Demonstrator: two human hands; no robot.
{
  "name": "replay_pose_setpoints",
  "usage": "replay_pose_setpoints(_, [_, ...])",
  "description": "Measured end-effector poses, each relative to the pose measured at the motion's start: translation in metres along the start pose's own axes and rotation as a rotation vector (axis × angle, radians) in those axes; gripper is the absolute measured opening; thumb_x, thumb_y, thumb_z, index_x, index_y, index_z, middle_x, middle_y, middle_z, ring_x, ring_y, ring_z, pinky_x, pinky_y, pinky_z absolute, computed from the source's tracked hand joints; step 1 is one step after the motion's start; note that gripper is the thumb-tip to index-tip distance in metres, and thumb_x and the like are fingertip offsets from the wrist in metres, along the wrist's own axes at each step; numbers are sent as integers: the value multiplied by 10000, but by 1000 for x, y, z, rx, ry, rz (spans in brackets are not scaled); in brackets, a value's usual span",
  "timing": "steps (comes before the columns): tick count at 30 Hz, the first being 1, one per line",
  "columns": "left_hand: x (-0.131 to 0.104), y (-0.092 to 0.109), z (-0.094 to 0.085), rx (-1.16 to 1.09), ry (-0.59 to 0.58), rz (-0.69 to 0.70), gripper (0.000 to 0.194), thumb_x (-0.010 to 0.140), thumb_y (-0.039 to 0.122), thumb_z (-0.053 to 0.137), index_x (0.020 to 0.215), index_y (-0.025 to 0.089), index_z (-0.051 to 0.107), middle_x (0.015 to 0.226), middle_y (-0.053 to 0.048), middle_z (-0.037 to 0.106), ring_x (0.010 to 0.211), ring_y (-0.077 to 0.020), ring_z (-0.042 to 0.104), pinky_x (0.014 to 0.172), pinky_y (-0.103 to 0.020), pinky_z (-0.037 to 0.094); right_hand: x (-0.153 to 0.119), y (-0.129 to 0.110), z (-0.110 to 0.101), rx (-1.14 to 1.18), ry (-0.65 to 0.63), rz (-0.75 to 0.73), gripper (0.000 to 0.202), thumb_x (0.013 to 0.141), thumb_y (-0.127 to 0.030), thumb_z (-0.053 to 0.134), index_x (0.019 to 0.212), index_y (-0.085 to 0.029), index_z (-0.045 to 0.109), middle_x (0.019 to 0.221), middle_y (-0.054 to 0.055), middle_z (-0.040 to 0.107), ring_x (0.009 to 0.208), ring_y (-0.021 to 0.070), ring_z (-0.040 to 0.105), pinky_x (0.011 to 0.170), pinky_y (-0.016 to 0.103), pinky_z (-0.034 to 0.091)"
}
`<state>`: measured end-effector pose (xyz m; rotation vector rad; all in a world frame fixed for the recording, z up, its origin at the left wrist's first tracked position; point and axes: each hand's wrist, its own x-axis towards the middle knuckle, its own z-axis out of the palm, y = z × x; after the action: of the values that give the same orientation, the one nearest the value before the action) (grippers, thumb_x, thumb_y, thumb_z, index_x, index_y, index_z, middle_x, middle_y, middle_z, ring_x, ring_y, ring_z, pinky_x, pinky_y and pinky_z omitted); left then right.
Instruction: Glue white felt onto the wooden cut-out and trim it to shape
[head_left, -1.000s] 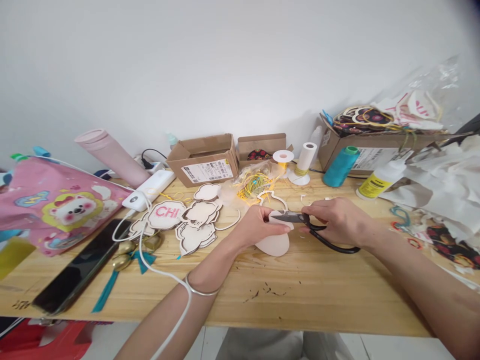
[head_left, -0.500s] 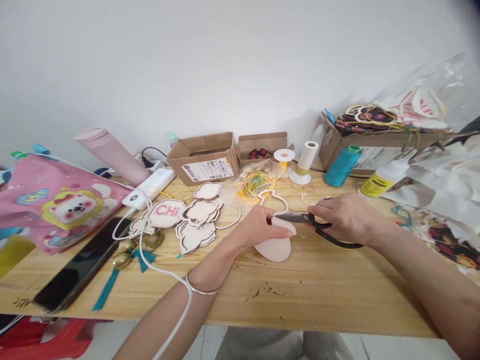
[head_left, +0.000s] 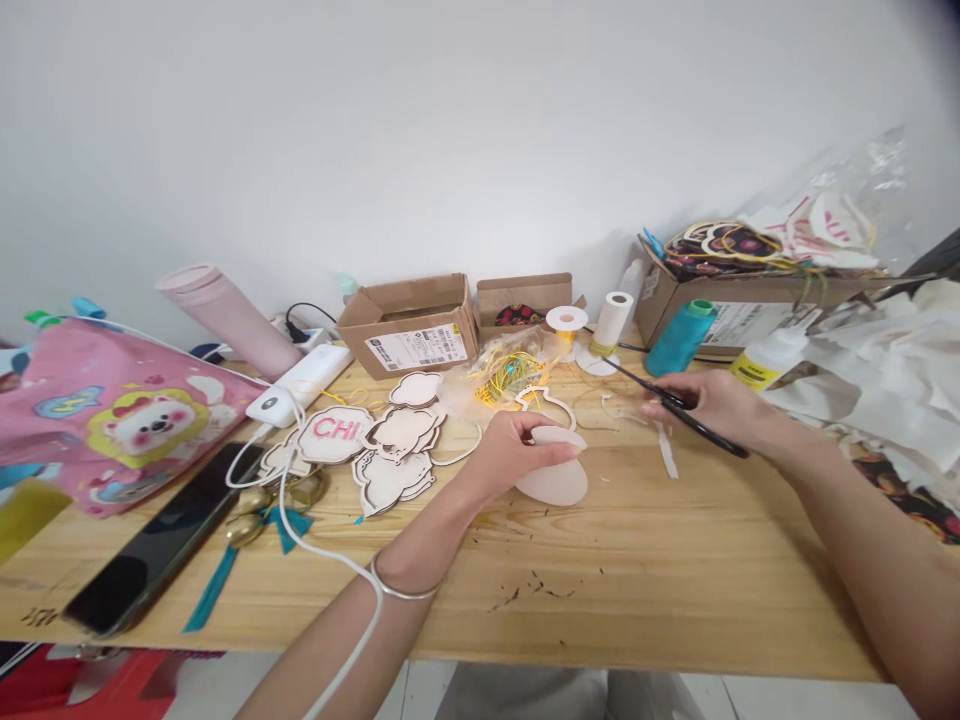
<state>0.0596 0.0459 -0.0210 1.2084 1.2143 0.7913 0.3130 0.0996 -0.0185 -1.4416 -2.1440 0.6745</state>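
Observation:
My left hand (head_left: pixel 517 455) pinches a pale rounded fabric piece (head_left: pixel 555 482) between thumb and fingers, just above the wooden table. The piece is bent over, so one lobe lies above another. To the right, my right hand (head_left: pixel 709 405) is closed round black scissors (head_left: pixel 679 405), whose blades point up and left, apart from the fabric. A thin white strip (head_left: pixel 667 452) hangs or lies below the fingers of that hand; I cannot tell which. Behind the left hand lies a thin pale outline frame (head_left: pixel 551 400).
Left of my hands lie flat white cutouts (head_left: pixel 401 430), a white power bank (head_left: pixel 300 385) with its cable, and a black phone (head_left: pixel 161 540). Behind stand a cardboard box (head_left: pixel 409 325), a teal thread cone (head_left: pixel 681 338) and a glue bottle (head_left: pixel 772 355). Crumpled white fabric (head_left: pixel 885 360) is heaped at right.
The scissors have come away from the fabric piece and moved right, with the blades now pointing up-left. A white strip now shows by my right hand. My left hand keeps its hold.

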Motion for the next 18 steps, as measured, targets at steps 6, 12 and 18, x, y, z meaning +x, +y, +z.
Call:
replay_pose_setpoints(6, [-1, 3, 1, -122, 78, 43, 283, 526, 347, 749, 723, 159, 673, 677, -3, 657, 587, -123, 571, 512, -212, 423, -7, -30, 8, 435, 43, 42, 480, 693, -634, 495, 779, -164, 536, 525, -5, 515, 448, 119, 488, 406, 232, 373])
replay_pose_setpoints(12, [-4, 6, 4, -225, 86, 83, 268, 558, 352, 736, 727, 152, 682, 696, -14, 667, 599, -119, 575, 543, -210, 433, -10, -37, 23, 716, -49, -211, 543, 696, -683, 447, 950, -204, 485, 761, 53, 567, 758, 199, 582, 634, 311, 471])
replay_pose_setpoints(18, [-4, 4, 6, -370, 52, 153, 252, 679, 356, 653, 803, 141, 693, 754, -40, 675, 632, -114, 564, 577, -208, 428, -12, -52, 28, 645, 24, -127, 357, 649, -478, 654, 811, -199, 501, 657, -10, 520, 545, 99, 457, 529, 243, 419])
